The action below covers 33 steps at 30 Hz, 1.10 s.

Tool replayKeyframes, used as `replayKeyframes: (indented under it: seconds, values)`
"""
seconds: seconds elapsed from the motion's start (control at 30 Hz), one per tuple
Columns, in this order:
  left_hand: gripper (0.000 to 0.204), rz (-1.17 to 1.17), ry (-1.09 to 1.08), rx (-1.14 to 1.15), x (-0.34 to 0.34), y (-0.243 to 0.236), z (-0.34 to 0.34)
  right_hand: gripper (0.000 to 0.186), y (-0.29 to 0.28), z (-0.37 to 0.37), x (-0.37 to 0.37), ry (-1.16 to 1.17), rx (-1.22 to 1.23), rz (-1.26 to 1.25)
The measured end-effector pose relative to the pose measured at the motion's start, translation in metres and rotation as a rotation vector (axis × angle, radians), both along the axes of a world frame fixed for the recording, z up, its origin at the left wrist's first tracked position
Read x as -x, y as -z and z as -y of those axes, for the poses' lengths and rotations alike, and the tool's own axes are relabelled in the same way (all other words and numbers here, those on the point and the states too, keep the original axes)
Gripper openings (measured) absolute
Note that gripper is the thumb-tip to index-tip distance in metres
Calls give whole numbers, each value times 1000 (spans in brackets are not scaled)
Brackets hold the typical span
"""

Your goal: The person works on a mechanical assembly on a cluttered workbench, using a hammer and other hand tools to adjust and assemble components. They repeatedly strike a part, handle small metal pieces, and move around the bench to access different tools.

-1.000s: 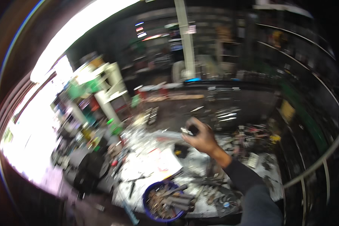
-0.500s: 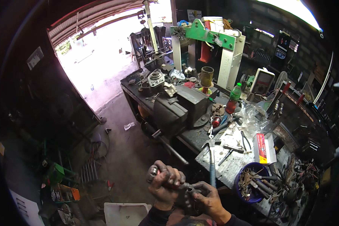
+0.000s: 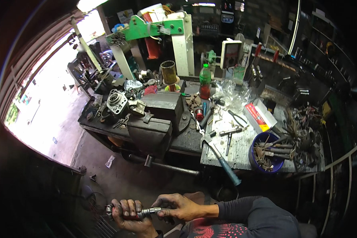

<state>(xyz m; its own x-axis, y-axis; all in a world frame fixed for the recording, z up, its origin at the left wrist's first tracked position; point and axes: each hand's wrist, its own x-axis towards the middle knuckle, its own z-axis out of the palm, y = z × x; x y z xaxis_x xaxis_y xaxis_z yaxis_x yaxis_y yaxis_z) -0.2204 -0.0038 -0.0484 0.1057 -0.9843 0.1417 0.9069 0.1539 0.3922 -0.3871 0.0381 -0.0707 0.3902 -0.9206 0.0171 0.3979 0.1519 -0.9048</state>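
Observation:
Low in the view, a slim hand tool with a red-and-black grip and a silver metal neck (image 3: 148, 212) lies level across both my hands. My left hand (image 3: 129, 216) is closed round its grip, and a rounded metal end pokes out beyond the fist. My right hand (image 3: 178, 207) pinches the silver end between thumb and fingers. Its lower fingers are partly hidden, so any small part there cannot be made out. Both hands are dirty with grease. They are in front of the workbench (image 3: 190, 141), below its edge.
A large bench vise (image 3: 150, 129) juts from the bench with its long handle (image 3: 170, 168). On the bench lie a blue-handled hammer (image 3: 222, 158), pliers (image 3: 237, 118), an opened box (image 3: 261, 115), and a purple bowl of tools (image 3: 253, 156). A green-capped bottle (image 3: 205, 83) stands behind.
My view has swung right, toward the bench. My hands now sit lower left, and the tool has turned side-on, showing its silver neck between them.

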Motion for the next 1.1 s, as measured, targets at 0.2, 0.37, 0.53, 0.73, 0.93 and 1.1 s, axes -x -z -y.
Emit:
replayKeyframes:
  seconds: [0.2, 0.37, 0.53, 0.73, 0.93, 1.1]
  values:
    - [15, 297, 145, -5, 2, 9, 99, 30, 12, 93, 4, -92, -213, -15]
    - [16, 255, 377, 85, 3, -36, 201, 44, -18, 166, -2, 78, 68, -255]
    - [20, 346, 470, 370, 12, -101, 285, 40, -10, 159, 102, 856, 147, -612]
    - [13, 432, 1006, 914, 67, -172, 426, 38, 124, 86, 179, 1379, -633, -1666]
    - [25, 554, 1003, 681, 136, -150, 462, 51, 199, 85, 161, 1192, -744, -1894]
    - [22, 749, 1157, 737, 143, -146, 478, 40, 175, 110, 170, 942, -833, -1903]
